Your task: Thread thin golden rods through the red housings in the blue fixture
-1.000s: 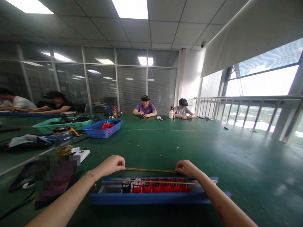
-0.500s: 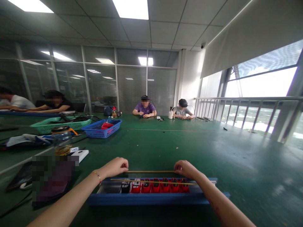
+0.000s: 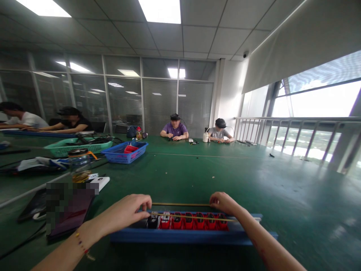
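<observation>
A long blue trough [image 3: 191, 237] lies crosswise before me, with a row of small red holders [image 3: 188, 223] bearing black pieces. Toward its left end sits a black holder [image 3: 153, 222]. One thin yellowish strip [image 3: 197, 217] runs across the tops of the row. A second thin strip [image 3: 180, 204] lies parallel, just beyond the trough. My right hand [image 3: 222, 201] pinches this far strip at its right end. At the left end of the near strip is my left hand [image 3: 137, 207], thumb and fingers slightly apart.
Left on the green table [image 3: 175, 180] are a blue basket [image 3: 125, 154], a green basket [image 3: 77, 147], a lidded glass jar [image 3: 79, 165], a white device [image 3: 102, 183] and a dark purple flat item [image 3: 73, 214]. Several people sit farther off.
My left hand has come off the far strip's left end and moved nearer, over the trough at the near strip's end. My right hand keeps its hold. The view has shifted slightly.
</observation>
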A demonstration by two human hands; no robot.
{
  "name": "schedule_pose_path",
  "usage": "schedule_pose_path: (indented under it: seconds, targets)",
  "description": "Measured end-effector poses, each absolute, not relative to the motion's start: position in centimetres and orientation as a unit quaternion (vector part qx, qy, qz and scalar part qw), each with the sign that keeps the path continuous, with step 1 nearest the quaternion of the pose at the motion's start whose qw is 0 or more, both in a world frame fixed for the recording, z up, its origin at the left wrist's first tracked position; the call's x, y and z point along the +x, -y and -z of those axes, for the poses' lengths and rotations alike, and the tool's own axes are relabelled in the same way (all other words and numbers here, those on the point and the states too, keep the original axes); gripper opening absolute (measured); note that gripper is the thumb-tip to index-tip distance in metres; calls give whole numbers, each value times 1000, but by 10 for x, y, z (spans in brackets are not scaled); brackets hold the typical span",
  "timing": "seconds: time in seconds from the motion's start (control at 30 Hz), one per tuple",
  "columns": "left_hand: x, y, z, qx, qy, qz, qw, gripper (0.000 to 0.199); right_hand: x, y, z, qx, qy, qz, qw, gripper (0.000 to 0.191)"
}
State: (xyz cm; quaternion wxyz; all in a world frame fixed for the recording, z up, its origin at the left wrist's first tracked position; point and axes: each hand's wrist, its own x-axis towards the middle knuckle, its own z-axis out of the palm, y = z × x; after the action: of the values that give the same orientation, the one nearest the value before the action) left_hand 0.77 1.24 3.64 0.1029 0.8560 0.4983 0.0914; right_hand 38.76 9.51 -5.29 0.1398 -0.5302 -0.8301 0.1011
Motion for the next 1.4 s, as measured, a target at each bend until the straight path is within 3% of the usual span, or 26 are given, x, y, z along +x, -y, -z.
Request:
schedule_pose_path:
  seconds: [0.43, 0.73, 1.07, 1.4]
  targets:
    - [-23, -42, -62, 844, -515, -132, 69, 24, 388, -92, 47, -541, 820, -126, 142, 17]
    - [-26, -84, -5, 853, -497, -75, 140, 24, 392, -92, 49, -560, 795, -156, 173, 38]
    - [2, -111, 26, 849, -505, -73, 134, 25, 386, -92, 48, -543, 822, -120, 124, 16]
    - [7, -83, -9, 858, -489, -89, 133, 30, 384, -91, 47, -540, 832, -81, 102, 18]
